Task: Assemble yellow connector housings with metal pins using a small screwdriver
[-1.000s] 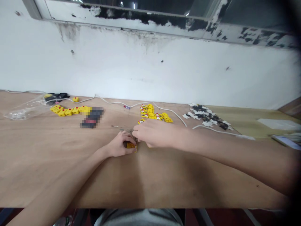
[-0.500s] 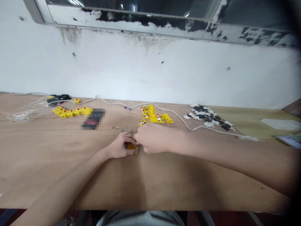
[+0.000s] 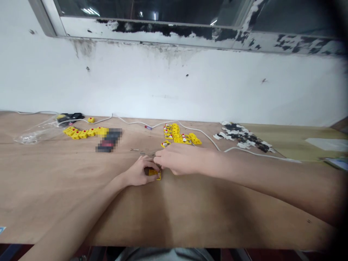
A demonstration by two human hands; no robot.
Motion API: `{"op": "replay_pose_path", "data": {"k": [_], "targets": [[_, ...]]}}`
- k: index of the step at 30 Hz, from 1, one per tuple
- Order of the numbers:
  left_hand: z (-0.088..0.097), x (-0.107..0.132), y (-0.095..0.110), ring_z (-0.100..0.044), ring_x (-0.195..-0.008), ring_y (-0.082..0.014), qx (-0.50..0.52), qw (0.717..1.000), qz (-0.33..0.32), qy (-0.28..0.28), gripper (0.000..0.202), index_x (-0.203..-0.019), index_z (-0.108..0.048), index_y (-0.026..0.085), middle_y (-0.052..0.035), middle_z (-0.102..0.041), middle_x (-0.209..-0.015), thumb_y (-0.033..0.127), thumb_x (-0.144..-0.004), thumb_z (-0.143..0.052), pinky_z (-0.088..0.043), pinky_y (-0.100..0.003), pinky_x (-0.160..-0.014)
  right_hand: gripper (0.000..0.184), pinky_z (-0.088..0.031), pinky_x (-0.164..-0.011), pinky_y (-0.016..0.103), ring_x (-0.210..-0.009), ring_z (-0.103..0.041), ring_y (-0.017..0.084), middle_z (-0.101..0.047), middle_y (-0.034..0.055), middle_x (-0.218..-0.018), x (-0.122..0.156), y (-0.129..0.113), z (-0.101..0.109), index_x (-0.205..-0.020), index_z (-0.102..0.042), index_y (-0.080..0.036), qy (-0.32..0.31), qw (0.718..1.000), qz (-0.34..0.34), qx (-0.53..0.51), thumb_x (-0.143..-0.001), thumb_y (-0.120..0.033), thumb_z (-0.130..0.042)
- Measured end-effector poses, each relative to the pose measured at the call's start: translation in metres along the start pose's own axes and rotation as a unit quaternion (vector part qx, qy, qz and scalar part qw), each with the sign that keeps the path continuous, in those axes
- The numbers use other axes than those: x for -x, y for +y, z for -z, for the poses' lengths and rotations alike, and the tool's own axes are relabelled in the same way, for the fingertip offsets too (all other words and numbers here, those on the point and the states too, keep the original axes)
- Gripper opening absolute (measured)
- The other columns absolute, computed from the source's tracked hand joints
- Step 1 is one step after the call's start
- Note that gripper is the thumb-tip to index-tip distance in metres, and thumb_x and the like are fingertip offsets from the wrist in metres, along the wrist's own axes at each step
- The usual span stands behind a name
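My left hand [image 3: 140, 172] is curled around a small yellow plastic part [image 3: 154, 174] on the plywood table [image 3: 67, 188], and its fingers cover the part's left side. My right hand [image 3: 176, 159] reaches in from the right, with its fingertips touching the top right of that part. Whether those fingertips pinch anything is hidden. Just beyond the hands lie small metal pieces [image 3: 143, 152]. A cluster of yellow blocks with red dots [image 3: 178, 135] sits farther back, just above my right hand.
A row of yellow blocks [image 3: 84, 133] and a pixelated dark object [image 3: 108, 140] lie back left, near a clear plastic bag [image 3: 35, 133]. A white cable [image 3: 201, 132] winds along the table's back. Black-and-white pieces [image 3: 241, 139] lie back right, before a white wall [image 3: 174, 87].
Both hands stay together on the yellow part, with only slight finger shifts. The whole scene sits slightly lower in the view than a second ago.
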State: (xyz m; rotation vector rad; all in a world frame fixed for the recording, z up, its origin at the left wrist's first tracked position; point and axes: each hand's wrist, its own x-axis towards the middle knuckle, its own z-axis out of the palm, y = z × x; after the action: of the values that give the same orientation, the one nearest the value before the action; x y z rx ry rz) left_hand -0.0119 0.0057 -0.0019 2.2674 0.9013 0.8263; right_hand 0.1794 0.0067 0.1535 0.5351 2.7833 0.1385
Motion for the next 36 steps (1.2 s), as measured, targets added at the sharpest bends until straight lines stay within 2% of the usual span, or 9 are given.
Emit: {"op": "replay_pose_path", "data": {"k": [3, 6, 12, 15, 17, 21, 24, 30, 36], "targets": [[0.001, 0.000, 0.001, -0.062, -0.100, -0.0218, -0.006, 1.000, 0.001, -0.010, 0.018, -0.092, -0.075, 0.024, -0.0030, -0.073, -0.107, 0.020, -0.075, -0.075, -0.041, -0.036, -0.096, 0.014, -0.034, -0.050, 0.027, -0.060, -0.064, 0.020, -0.071, 0.0095, -0.075, -0.007, 0.001, 0.000, -0.083, -0.072, -0.013, -0.054, 0.988, -0.118, -0.084, -0.080, -0.014, -0.058], [0.002, 0.000, 0.004, -0.061, -0.099, -0.0212, -0.012, 1.000, 0.008, -0.026, 0.016, -0.094, -0.076, 0.025, -0.0029, -0.073, -0.102, 0.023, -0.079, -0.074, -0.040, -0.037, -0.096, 0.026, -0.034, -0.046, 0.027, -0.050, -0.060, 0.019, -0.070, 0.0115, -0.068, -0.015, 0.005, -0.001, -0.081, -0.073, -0.011, -0.128, 0.940, -0.249, -0.193, -0.086, -0.023, -0.051], [0.008, 0.004, 0.007, -0.060, -0.101, -0.0217, -0.027, 0.999, 0.002, -0.037, 0.021, -0.104, -0.074, 0.025, -0.0050, -0.070, -0.105, 0.034, -0.085, -0.071, -0.041, -0.035, -0.094, 0.031, -0.042, -0.047, 0.027, -0.045, -0.058, 0.017, -0.068, 0.0062, -0.064, 0.002, 0.020, 0.005, -0.099, -0.069, -0.011, -0.148, 0.908, -0.249, -0.302, -0.093, -0.032, -0.047], [0.012, 0.007, 0.007, -0.059, -0.101, -0.0225, -0.034, 0.998, -0.009, -0.053, 0.027, -0.108, -0.074, 0.025, -0.0063, -0.069, -0.106, 0.035, -0.083, -0.073, -0.043, -0.035, -0.094, 0.029, -0.051, -0.058, 0.026, -0.057, -0.066, 0.015, -0.073, 0.0065, -0.088, 0.027, 0.029, -0.005, -0.119, -0.057, -0.014, -0.069, 0.859, -0.204, -0.464, -0.094, -0.024, -0.048], [0.013, 0.009, 0.007, -0.060, -0.097, -0.0218, -0.041, 0.998, -0.011, -0.050, 0.029, -0.110, -0.073, 0.026, -0.0061, -0.068, -0.103, 0.034, -0.082, -0.074, -0.044, -0.033, -0.090, 0.028, -0.056, -0.068, 0.029, -0.068, -0.070, 0.016, -0.073, 0.0082, -0.098, 0.038, 0.032, -0.025, -0.117, -0.056, -0.015, 0.081, 0.817, -0.187, -0.539, -0.096, -0.032, -0.050], [0.010, 0.009, 0.008, -0.059, -0.090, -0.0205, -0.062, 0.997, -0.016, -0.038, 0.039, -0.118, -0.070, 0.027, -0.0053, -0.066, -0.094, 0.040, -0.082, -0.074, -0.045, -0.032, -0.086, 0.033, -0.057, -0.087, 0.036, -0.089, -0.072, 0.022, -0.073, 0.0105, -0.103, 0.037, 0.026, -0.080, -0.102, -0.066, -0.016, 0.350, 0.720, -0.240, -0.549, -0.090, -0.046, -0.062], [0.011, 0.009, 0.009, -0.059, -0.092, -0.0214, -0.065, 0.997, -0.023, -0.043, 0.036, -0.113, -0.073, 0.027, -0.0066, -0.065, -0.096, 0.045, -0.083, -0.073, -0.045, -0.032, -0.087, 0.031, -0.056, -0.094, 0.040, -0.099, -0.071, 0.024, -0.073, 0.0109, -0.110, 0.023, 0.016, -0.112, -0.106, -0.066, -0.018, 0.425, 0.663, -0.268, -0.555, -0.092, -0.045, -0.060], [0.017, 0.010, 0.012, -0.060, -0.090, -0.0195, -0.020, 0.998, -0.002, -0.062, 0.029, -0.119, -0.069, 0.023, -0.0077, -0.066, -0.098, 0.028, -0.092, -0.059, -0.047, -0.031, -0.082, 0.020, -0.049, -0.102, 0.039, -0.106, -0.069, 0.022, -0.074, 0.0087, -0.111, 0.000, 0.001, -0.126, -0.105, -0.070, -0.019, 0.443, 0.687, -0.266, -0.511, -0.091, -0.032, -0.062], [0.015, 0.009, 0.007, -0.063, -0.090, -0.0188, -0.011, 1.000, -0.003, -0.019, 0.015, -0.099, -0.069, 0.020, -0.0055, -0.071, -0.096, 0.023, -0.085, -0.067, -0.047, -0.032, -0.087, 0.022, -0.050, -0.099, 0.036, -0.104, -0.069, 0.021, -0.075, 0.0071, -0.111, -0.007, -0.007, -0.132, -0.109, -0.071, -0.020, 0.413, 0.717, -0.272, -0.491, -0.093, -0.029, -0.059]]}}
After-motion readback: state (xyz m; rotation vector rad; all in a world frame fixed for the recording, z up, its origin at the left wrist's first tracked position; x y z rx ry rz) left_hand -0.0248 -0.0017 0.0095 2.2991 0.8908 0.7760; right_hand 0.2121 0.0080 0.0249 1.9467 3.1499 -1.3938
